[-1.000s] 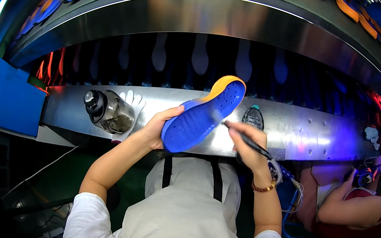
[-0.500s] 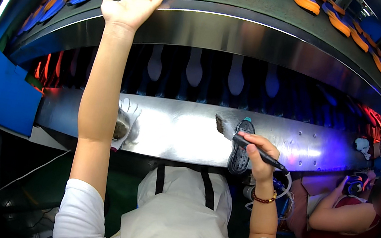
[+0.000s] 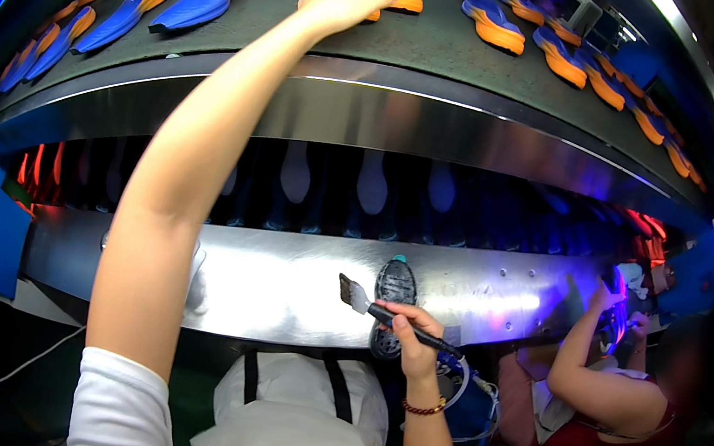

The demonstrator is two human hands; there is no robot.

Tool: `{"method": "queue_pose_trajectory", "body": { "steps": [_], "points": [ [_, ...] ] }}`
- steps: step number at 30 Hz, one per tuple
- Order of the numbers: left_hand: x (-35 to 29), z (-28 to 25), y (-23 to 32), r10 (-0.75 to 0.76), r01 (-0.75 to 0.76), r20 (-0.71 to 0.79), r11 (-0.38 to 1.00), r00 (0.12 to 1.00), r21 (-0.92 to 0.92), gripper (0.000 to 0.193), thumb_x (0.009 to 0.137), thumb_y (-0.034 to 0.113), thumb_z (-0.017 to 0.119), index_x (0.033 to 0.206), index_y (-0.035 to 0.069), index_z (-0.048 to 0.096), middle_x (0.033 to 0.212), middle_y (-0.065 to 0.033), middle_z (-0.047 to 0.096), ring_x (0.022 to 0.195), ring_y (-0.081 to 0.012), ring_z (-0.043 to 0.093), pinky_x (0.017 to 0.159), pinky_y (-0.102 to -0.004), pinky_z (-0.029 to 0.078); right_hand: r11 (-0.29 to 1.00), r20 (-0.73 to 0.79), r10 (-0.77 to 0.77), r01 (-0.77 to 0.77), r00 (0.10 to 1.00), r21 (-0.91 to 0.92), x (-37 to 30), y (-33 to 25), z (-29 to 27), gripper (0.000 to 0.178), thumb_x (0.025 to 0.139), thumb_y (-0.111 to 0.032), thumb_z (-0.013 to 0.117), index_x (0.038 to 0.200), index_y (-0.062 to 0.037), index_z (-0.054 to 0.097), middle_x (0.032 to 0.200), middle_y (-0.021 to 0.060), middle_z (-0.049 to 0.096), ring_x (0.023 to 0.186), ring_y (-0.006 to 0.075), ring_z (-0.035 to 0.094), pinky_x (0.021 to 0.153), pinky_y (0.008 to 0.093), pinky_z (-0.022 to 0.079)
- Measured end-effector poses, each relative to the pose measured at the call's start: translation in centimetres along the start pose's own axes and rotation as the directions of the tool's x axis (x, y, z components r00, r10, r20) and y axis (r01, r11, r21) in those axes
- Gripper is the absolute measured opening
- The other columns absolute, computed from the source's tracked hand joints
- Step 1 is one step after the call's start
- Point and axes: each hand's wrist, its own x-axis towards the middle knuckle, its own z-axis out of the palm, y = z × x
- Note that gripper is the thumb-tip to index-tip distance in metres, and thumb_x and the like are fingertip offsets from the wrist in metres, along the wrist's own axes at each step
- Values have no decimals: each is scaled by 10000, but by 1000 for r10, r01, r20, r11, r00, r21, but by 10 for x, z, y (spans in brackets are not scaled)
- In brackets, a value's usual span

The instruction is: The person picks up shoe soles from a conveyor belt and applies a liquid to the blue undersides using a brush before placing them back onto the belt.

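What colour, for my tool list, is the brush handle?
The brush handle is black, clearest in head view.

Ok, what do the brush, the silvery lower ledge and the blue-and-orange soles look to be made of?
Brush: handle smooth and black, probably plastic; bristles dark, natural or synthetic, can't tell.
Silvery lower ledge: bare metal, perhaps stainless steel; satin sheen with blurred bright reflections.
Blue-and-orange soles: likely moulded foam or rubber, given the thick, rounded edges; smooth finish.

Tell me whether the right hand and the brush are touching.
Touching: the head view shows the right hand gripping the brush by its black handle, with thumb and fingers closed on it.
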Motion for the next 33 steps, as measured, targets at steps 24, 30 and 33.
{"method": "queue_pose_trajectory", "body": {
  "steps": [24, 30, 33],
  "points": [
    [-146, -52, 17, 192, -452, -454, 679, 870, -579, 199, 785, 187, 633, 712, 13, 568, 893, -97, 591, 948, -229, 539, 852, -341, 398, 983, -166, 154, -133, 974, 128, -15, -1, -22, 315, 744, 53, 618, 1056, 42, 578, 1021, 117, 615, 897, 138, 588, 811, 232, 462],
    [-210, -50, -15, -51, 407, 404, 68, 913, -911, 530, 728, 32, 596, 1203, -23, 366, 1144, -145, 475, 1027, -201, 517, 865, -302, 447, 974, -250, -11, 67, 968, 217, 1, -22, -15, 278, 756, 65, 582, 1033, 69, 559, 1047, 168, 599, 908, 171, 587, 822, 247, 456],
    [-258, -36, -48, 264, 476, 455, -17, 850, -879, 663, 702, 147, 684, 1260, -3, 360, 1121, -122, 542, 992, -197, 570, 864, -314, 475, 967, -311, -71, 142, 948, 211, -4, -30, -22, 274, 751, 67, 587, 1024, 71, 564, 1038, 169, 604, 918, 181, 592, 838, 254, 459]
  ]
}}
